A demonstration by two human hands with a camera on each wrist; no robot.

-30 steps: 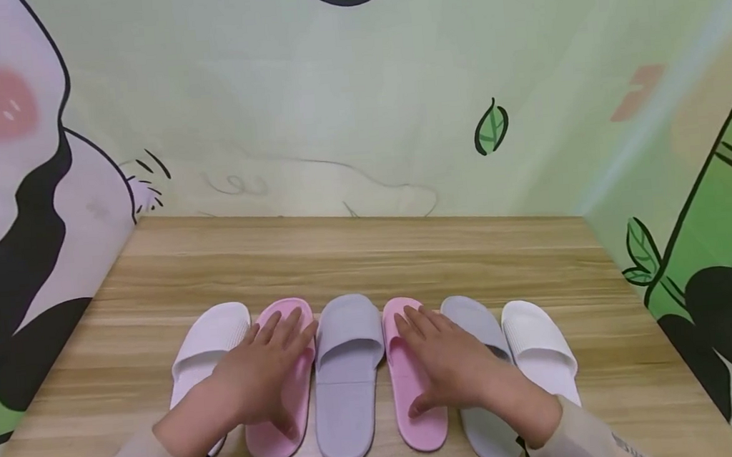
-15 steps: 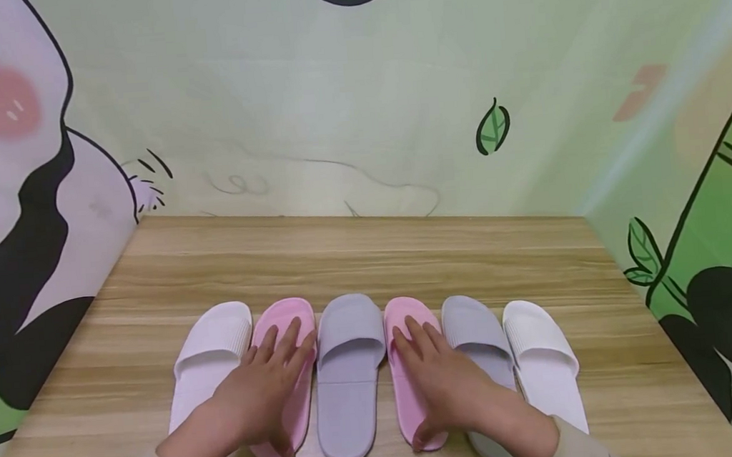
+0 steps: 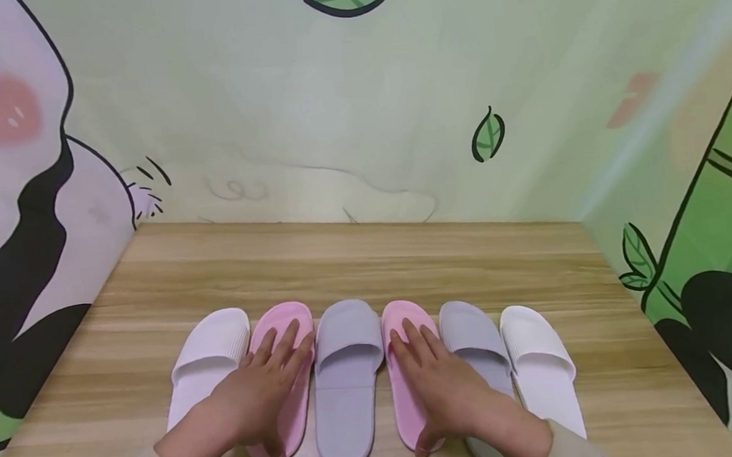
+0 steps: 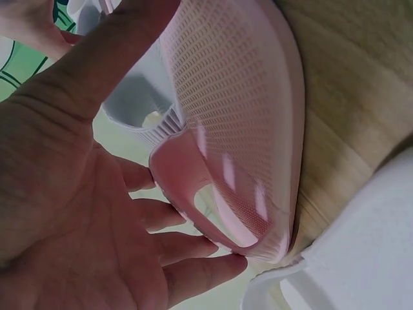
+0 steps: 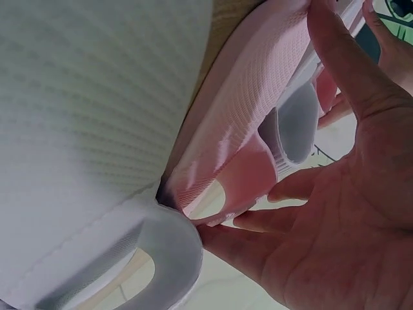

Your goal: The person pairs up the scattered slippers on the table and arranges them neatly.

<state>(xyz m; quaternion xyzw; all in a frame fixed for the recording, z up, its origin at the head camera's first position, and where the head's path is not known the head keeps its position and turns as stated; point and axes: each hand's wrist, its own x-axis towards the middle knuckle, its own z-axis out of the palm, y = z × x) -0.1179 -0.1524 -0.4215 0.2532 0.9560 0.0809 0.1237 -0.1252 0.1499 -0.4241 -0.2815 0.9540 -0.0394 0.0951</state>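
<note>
Several slippers lie in a row, toes pointing away. My left hand [image 3: 250, 399] rests over the left pink slipper [image 3: 298, 414]. Its spread fingers touch the strap, and its thumb reaches the heel end. On the right pink slipper [image 3: 407, 404] lies my right hand [image 3: 448, 390] in a mirrored pose, fingertips on the strap and thumb at the heel edge. In the left wrist view, the textured pink insole [image 4: 239, 84] shows beneath the arched palm. The right wrist view has the fingertips [image 5: 222, 236] along the strap's edge.
Between the pink slippers sits a grey slipper [image 3: 345, 424]. A white slipper [image 3: 210, 341] flanks the left hand; another grey slipper [image 3: 473, 327] and a white slipper [image 3: 535, 333] are at right. The wooden tabletop [image 3: 355, 258] meets a painted wall [image 3: 264, 86].
Both hands have slid slightly back toward the heels, thumbs moving from the insoles to the heel ends. The slippers keep their places in the row.
</note>
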